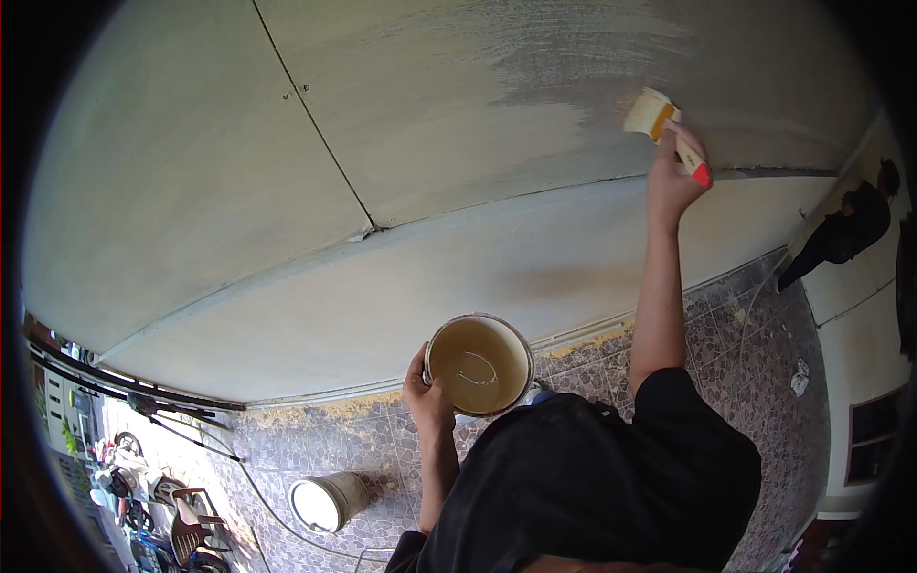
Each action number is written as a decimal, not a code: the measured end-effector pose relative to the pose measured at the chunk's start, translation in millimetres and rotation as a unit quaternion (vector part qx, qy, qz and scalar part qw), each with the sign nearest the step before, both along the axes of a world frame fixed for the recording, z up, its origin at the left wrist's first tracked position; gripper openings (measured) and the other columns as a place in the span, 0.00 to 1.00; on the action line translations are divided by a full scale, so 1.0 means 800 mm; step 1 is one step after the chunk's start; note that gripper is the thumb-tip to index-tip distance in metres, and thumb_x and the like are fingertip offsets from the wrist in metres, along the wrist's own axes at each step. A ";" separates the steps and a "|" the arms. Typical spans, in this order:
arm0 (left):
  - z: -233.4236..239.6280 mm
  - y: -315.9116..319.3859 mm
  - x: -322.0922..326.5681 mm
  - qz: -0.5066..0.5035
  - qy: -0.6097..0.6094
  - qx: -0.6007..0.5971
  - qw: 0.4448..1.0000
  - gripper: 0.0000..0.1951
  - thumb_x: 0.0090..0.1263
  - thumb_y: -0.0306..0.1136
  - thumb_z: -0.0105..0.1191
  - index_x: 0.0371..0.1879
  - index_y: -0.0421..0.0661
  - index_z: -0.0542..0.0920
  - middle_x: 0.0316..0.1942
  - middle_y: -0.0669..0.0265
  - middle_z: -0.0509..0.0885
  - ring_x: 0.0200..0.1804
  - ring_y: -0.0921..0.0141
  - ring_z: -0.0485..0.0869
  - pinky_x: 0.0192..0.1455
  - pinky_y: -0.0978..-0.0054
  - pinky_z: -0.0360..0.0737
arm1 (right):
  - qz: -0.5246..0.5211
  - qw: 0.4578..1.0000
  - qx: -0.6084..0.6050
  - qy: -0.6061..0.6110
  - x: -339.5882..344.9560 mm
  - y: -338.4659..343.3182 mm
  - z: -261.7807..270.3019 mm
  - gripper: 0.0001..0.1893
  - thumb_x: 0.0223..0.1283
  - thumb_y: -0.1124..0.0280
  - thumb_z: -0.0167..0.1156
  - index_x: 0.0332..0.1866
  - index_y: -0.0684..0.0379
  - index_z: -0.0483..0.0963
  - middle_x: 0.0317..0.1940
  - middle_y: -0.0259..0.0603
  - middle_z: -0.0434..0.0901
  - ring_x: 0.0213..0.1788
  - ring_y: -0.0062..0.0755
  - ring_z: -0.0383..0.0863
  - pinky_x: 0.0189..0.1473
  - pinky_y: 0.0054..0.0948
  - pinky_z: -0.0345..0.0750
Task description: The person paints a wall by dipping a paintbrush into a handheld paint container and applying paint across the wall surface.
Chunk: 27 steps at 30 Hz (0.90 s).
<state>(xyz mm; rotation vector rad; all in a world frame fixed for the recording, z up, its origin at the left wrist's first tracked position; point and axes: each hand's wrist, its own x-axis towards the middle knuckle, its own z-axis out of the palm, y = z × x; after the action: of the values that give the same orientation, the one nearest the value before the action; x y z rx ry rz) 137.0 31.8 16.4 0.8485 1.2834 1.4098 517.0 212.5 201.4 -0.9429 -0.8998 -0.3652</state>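
My right hand (pixel 677 172) grips a wide paintbrush (pixel 653 114) with pale bristles, a yellow-orange band and a red-tipped handle. Its bristles lie against the upper wall panel (pixel 437 122), beside a dark, wet-looking patch (pixel 573 57) with streaky edges. At chest height, my left hand (pixel 428 390) holds a round bucket (pixel 526 344) by its rim, thumb towards the inside. Thin tan liquid (pixel 469 376) lies in it and reflects light. A ledge-like seam (pixel 516 197) separates the upper panel from a paler lower wall (pixel 444 286).
A white-topped bucket (pixel 319 505) stands on the patterned tile floor (pixel 380 437), with a hose (pixel 269 505) passing close by. A brown plastic chair (pixel 188 533) and motorbikes (pixel 132 480) are at lower left. Another person (pixel 852 222) in dark clothes is by the right wall.
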 end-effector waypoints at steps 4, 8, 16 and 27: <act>-0.007 0.010 0.005 -0.008 0.018 -0.008 1.000 0.25 0.72 0.23 0.60 0.68 0.28 0.77 0.60 0.51 0.87 0.61 0.67 0.85 0.66 0.71 0.80 | -0.086 0.993 -0.005 0.078 0.056 -0.014 -0.002 0.05 0.70 0.80 0.64 0.42 0.70 0.86 0.41 0.43 0.91 0.44 0.31 0.90 0.48 0.29 0.86; -0.011 0.014 0.008 -0.039 0.027 -0.003 0.999 0.25 0.72 0.23 0.60 0.68 0.29 0.77 0.59 0.52 0.87 0.61 0.67 0.85 0.66 0.71 0.80 | -0.170 0.978 -0.033 -0.115 -0.060 0.014 -0.013 0.09 0.59 0.83 0.66 0.41 0.57 0.86 0.37 0.45 0.89 0.42 0.45 0.90 0.45 0.38 0.84; 0.004 0.014 0.036 -0.066 0.002 -0.006 0.998 0.24 0.71 0.21 0.59 0.67 0.30 0.78 0.58 0.53 0.88 0.58 0.67 0.86 0.62 0.72 0.82 | 0.231 0.950 -0.036 -0.205 -0.243 -0.030 -0.027 0.12 0.55 0.86 0.70 0.41 0.56 0.86 0.33 0.41 0.83 0.33 0.34 0.85 0.34 0.29 0.80; 0.005 0.023 0.050 -0.089 -0.001 -0.003 0.996 0.23 0.72 0.21 0.59 0.66 0.31 0.79 0.55 0.55 0.88 0.54 0.69 0.87 0.58 0.73 0.84 | 0.023 0.996 -0.039 0.075 0.118 -0.009 -0.041 0.04 0.69 0.81 0.65 0.43 0.67 0.86 0.43 0.41 0.90 0.46 0.31 0.90 0.50 0.28 0.85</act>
<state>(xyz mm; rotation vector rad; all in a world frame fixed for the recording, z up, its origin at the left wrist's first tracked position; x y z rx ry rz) 177.1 49.9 20.0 0.9344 1.1795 1.2648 611.6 205.4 168.4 -1.0061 -0.8009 -0.2177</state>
